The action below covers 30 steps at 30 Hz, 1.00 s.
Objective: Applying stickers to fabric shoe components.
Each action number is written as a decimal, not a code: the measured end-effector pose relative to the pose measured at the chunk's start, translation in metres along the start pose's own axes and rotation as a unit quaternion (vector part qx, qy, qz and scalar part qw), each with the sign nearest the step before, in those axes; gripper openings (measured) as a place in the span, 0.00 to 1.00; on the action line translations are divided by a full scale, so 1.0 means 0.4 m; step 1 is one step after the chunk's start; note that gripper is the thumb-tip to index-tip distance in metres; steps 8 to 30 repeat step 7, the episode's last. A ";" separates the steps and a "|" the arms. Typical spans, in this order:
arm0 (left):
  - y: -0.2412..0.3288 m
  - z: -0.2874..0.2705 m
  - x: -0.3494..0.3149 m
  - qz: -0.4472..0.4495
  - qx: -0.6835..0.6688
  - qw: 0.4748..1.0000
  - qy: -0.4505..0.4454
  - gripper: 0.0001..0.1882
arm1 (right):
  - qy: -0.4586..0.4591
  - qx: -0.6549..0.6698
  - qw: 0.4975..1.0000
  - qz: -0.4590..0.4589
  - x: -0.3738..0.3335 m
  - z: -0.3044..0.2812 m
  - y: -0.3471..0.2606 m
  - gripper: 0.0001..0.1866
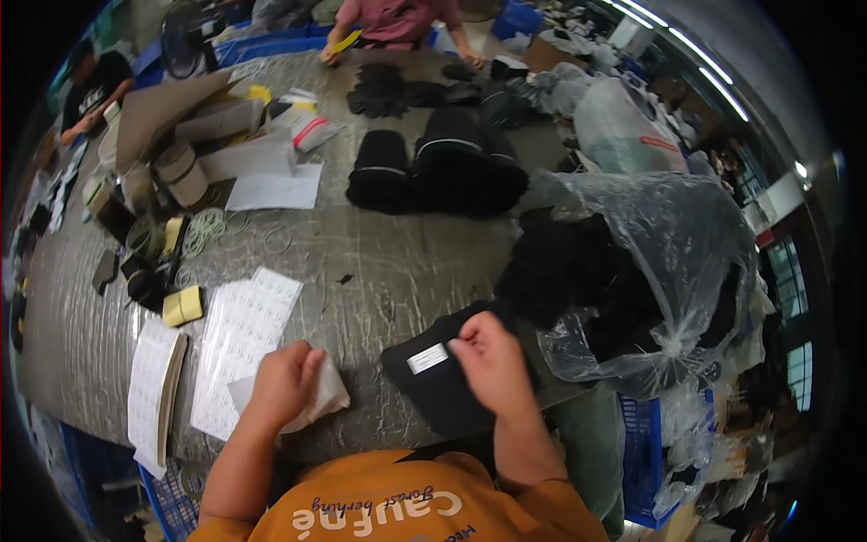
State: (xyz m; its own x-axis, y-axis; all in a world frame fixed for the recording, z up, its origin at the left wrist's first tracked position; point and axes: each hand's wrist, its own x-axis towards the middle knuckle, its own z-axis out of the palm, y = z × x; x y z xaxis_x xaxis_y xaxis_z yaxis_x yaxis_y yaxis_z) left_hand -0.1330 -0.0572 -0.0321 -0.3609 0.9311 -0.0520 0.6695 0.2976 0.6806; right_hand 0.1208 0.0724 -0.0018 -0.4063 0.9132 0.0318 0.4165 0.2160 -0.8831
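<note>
On the near edge of the table lies a flat black fabric piece (442,402) with a small white label (427,359) on its upper part. My right hand (495,366) is over the fabric, thumb and fingers pinched just right of the label; whether anything is between the fingertips is too small to tell. To the left, my left hand (287,384) is closed on a pale, crumpled sheet (327,396), which shows on both sides of the fist. Under and beyond this hand is a white sheet of printed labels (242,330).
A notepad (153,388) and yellow pad (182,306) are at left, near rubber bands (204,231) and jars. Stacked black caps (379,167) stand farther back. At right, a clear plastic bag (673,262) holds black items. A co-worker (397,23) stands across the table.
</note>
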 end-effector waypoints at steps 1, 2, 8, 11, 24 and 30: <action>-0.002 0.002 0.023 0.018 -0.003 1.000 -0.001 0.14 | 0.041 -0.026 0.999 -0.006 0.013 -0.055 -0.003 0.08; -0.021 0.009 0.042 0.014 0.027 0.999 0.020 0.15 | 0.050 -0.026 0.998 -0.002 0.032 -0.090 0.017 0.08; -0.044 0.006 0.106 0.076 0.128 0.981 0.125 0.12 | 0.185 -0.169 0.966 0.057 0.093 -0.252 0.158 0.13; -0.044 0.006 0.106 0.076 0.128 0.981 0.125 0.12 | 0.185 -0.169 0.966 0.057 0.093 -0.252 0.158 0.13; -0.044 0.006 0.106 0.076 0.128 0.981 0.125 0.12 | 0.185 -0.169 0.966 0.057 0.093 -0.252 0.158 0.13; -0.044 0.006 0.106 0.076 0.128 0.981 0.125 0.12 | 0.185 -0.169 0.966 0.057 0.093 -0.252 0.158 0.13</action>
